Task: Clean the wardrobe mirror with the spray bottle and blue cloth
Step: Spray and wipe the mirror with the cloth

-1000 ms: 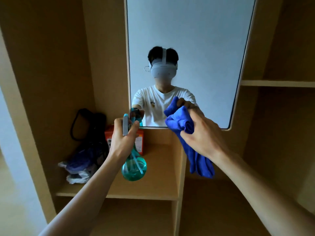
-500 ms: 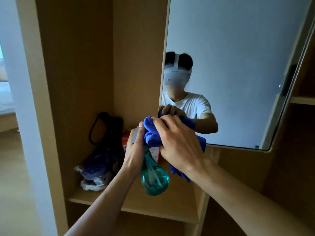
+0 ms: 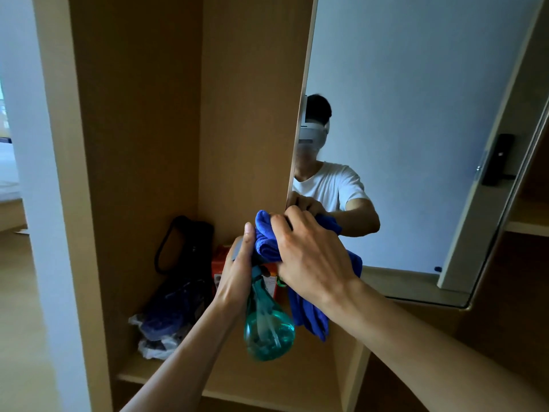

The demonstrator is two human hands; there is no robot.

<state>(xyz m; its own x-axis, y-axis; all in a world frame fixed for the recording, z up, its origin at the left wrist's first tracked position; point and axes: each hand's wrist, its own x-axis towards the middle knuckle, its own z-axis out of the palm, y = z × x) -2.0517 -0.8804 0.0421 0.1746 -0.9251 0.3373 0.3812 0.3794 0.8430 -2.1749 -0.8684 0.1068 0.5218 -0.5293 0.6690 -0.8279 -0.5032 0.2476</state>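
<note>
While the left hand (image 3: 237,278) grips the spray bottle (image 3: 267,331) by its neck, long axis vertical, fat teal base down, nozzle hidden behind cloth, the right hand (image 3: 312,257) clutches the bunched blue cloth (image 3: 266,236) at the mirror (image 3: 416,114)'s lower left edge. Print on the orange box (image 3: 218,260) behind: unreadable.

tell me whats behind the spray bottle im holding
An orange box stands on the shelf behind the spray bottle. Only its left part and a strip of label show. The left hand, blue cloth and bottle cover the rest, so its print is unreadable.
</note>
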